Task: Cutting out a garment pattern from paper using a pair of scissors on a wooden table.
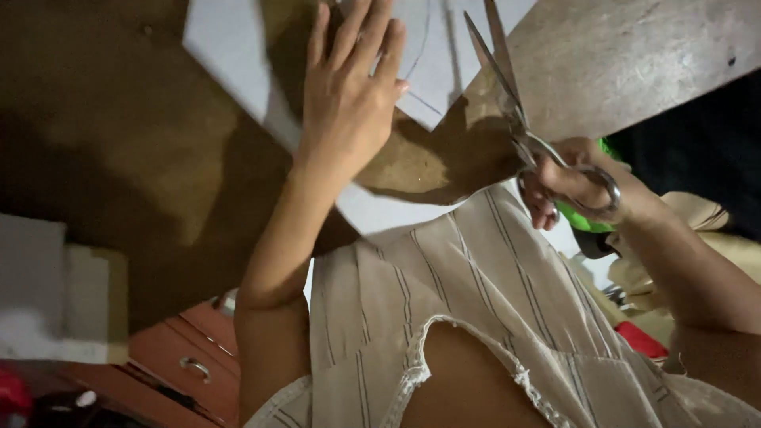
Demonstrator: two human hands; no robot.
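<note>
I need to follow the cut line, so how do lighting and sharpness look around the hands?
Head view: dim, warm light; the left hand throws a dark shadow across the white paper and the brown table. The scissors in the right hand look slightly soft, and the pencil line on the paper is faint.

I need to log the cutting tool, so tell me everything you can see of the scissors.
The scissors are large metal shears, silvery, with long narrow blades parted and pointing away from the person. The right hand grips the looped handles, fingers through the rings. They are raised at the wooden table's edge, beside the white sheet.
</note>
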